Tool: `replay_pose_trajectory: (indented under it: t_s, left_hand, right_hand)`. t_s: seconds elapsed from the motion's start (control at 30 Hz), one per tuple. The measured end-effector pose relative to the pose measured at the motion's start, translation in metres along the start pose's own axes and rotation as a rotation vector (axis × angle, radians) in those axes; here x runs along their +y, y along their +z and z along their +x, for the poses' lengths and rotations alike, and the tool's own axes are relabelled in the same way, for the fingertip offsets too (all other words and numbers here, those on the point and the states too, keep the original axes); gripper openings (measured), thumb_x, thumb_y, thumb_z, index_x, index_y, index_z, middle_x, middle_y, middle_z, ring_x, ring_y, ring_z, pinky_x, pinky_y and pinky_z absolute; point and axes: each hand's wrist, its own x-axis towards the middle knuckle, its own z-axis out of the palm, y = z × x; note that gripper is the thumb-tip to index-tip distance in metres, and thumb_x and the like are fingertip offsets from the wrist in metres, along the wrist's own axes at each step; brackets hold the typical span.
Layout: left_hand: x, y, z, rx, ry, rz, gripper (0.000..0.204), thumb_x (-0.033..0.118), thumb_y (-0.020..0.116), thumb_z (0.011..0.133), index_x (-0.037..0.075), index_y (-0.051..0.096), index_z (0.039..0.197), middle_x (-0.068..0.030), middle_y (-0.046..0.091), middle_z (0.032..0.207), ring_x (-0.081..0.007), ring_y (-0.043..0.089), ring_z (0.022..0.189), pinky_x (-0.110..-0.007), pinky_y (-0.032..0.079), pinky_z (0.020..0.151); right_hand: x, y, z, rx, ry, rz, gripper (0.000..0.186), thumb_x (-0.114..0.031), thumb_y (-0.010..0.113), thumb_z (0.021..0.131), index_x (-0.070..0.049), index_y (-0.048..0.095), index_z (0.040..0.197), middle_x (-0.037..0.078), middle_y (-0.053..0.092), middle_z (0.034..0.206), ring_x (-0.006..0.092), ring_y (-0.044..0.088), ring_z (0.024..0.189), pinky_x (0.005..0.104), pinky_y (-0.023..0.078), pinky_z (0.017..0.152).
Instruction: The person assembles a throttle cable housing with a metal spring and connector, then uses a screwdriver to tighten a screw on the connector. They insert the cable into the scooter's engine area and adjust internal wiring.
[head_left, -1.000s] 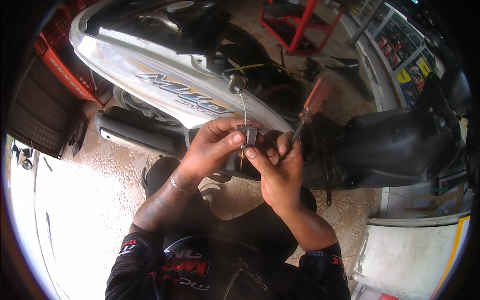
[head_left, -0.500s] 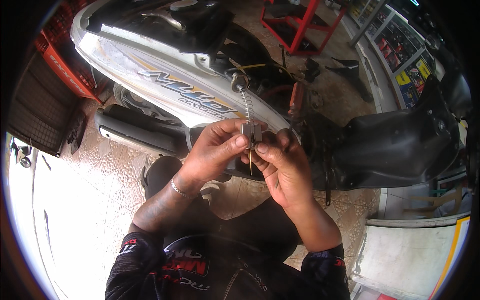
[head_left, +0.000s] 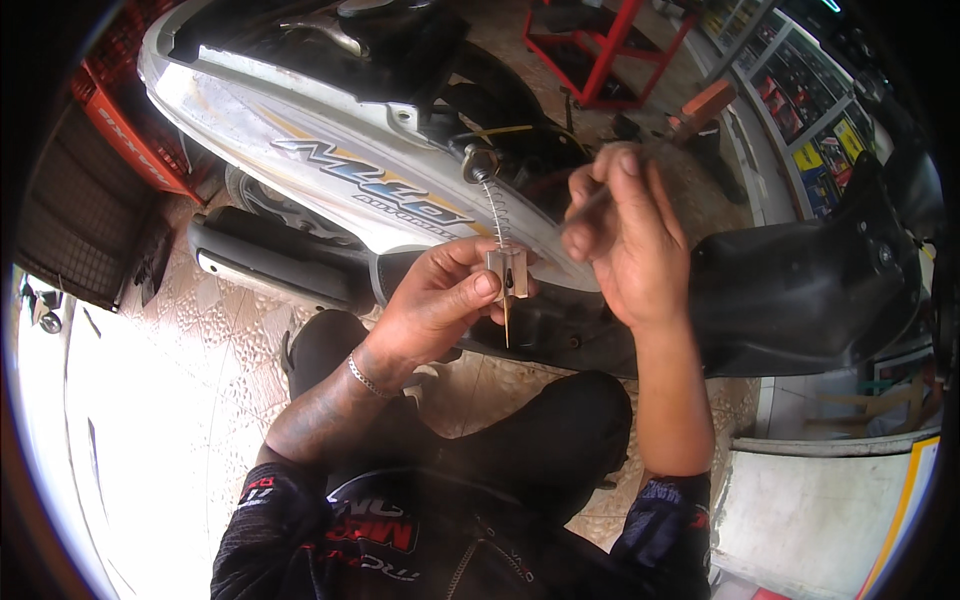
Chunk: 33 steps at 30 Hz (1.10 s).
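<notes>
My left hand (head_left: 447, 298) is closed on a metal carburetor throttle slide (head_left: 515, 275), pinched between thumb and fingers. A thin brass needle (head_left: 507, 325) points down out of the slide. From its top a coil spring (head_left: 496, 212) runs up to a round metal cap (head_left: 480, 163). My right hand (head_left: 640, 235) is raised to the right, apart from the slide, its fingers closed round the dark shaft of what looks like a screwdriver. The tool's orange handle (head_left: 706, 103) sticks out beyond the hand; motion blurs the shaft.
A white scooter body panel (head_left: 350, 170) fills the upper left, with a black footboard (head_left: 270, 262) below it. To the right lies a black plastic scooter part (head_left: 790, 290). Behind are a red trolley (head_left: 610, 55) and a display case (head_left: 800, 95).
My right hand has left the throttle slide and moved up and right, the orange-handled screwdriver swinging with it. The left hand keeps the slide in nearly the same place.
</notes>
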Motion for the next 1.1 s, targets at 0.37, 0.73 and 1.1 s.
replay_pose_trajectory:
  t_s: [0.37,0.73,1.1]
  left_hand:
    - [-0.001,-0.005,0.000,-0.007,-0.013,0.012,0.053,0.037,0.077,0.090,0.006,0.061,0.131,-0.0109,0.064,0.127,-0.0204,0.066,0.106,-0.029,0.055,0.076]
    - [-0.003,-0.007,0.000,-0.014,-0.006,0.005,0.052,0.036,0.079,0.088,0.008,0.062,0.129,-0.0104,0.065,0.125,-0.0216,0.066,0.104,-0.030,0.055,0.076]
    - [-0.004,0.002,-0.004,-0.027,-0.020,0.000,0.052,0.038,0.079,0.087,0.005,0.065,0.124,-0.0112,0.067,0.109,-0.0167,0.064,0.095,-0.026,0.054,0.075]
  right_hand:
    - [-0.012,0.013,0.030,-0.139,0.140,-0.308,0.025,-0.033,0.051,0.107,-0.008,0.051,0.108,0.003,0.059,0.090,0.0126,0.066,0.073,0.0276,0.059,0.064]
    - [-0.015,0.016,0.038,-0.241,0.216,-0.370,0.027,-0.030,0.055,0.106,-0.003,0.054,0.108,0.004,0.062,0.092,0.0119,0.067,0.079,0.0300,0.062,0.066]
    - [-0.022,0.024,0.038,-0.287,0.335,-0.487,0.026,-0.023,0.061,0.103,0.002,0.059,0.110,0.005,0.068,0.093,0.0124,0.069,0.079,0.0283,0.063,0.066]
